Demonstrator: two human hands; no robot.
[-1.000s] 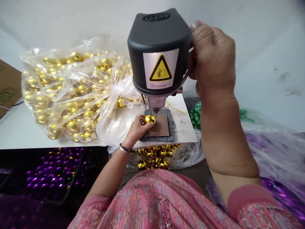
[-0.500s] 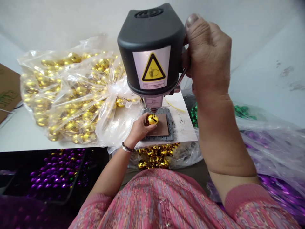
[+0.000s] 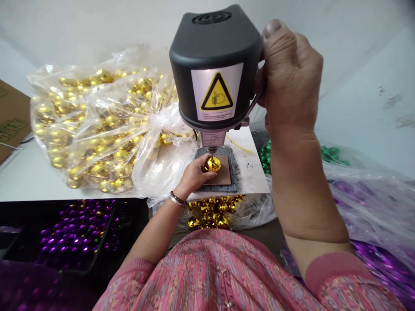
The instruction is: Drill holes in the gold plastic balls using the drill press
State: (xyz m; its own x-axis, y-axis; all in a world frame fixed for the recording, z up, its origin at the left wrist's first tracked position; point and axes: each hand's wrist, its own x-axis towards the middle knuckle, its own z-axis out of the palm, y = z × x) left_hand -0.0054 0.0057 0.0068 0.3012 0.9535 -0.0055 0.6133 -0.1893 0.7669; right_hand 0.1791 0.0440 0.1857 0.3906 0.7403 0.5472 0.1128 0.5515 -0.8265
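Observation:
Between the thumb and fingers of my left hand (image 3: 194,173) is a shiny gold faceted ball (image 3: 213,164), held over a brown board (image 3: 223,175) on the grey base of a bench drill press (image 3: 215,52). The drill's tip comes down right at the top of the ball; whether it has entered the ball I cannot tell. High at the right, my right hand (image 3: 290,77) is closed around the press's feed handle (image 3: 254,103), which the fingers mostly hide. A yellow warning label (image 3: 217,93) faces me on the dark motor housing.
Left of the press, a clear plastic bag (image 3: 97,129) full of gold balls covers much of the white table (image 3: 19,185). More gold balls (image 3: 210,216) lie in a bag below the table edge. Purple balls (image 3: 74,233) sit lower left; green ones (image 3: 332,153) and purple bags are at right.
The view has shifted slightly, so the press and both hands appear further right. The gold ball has turned a little in my left fingers; my right hand keeps its grip on the handle.

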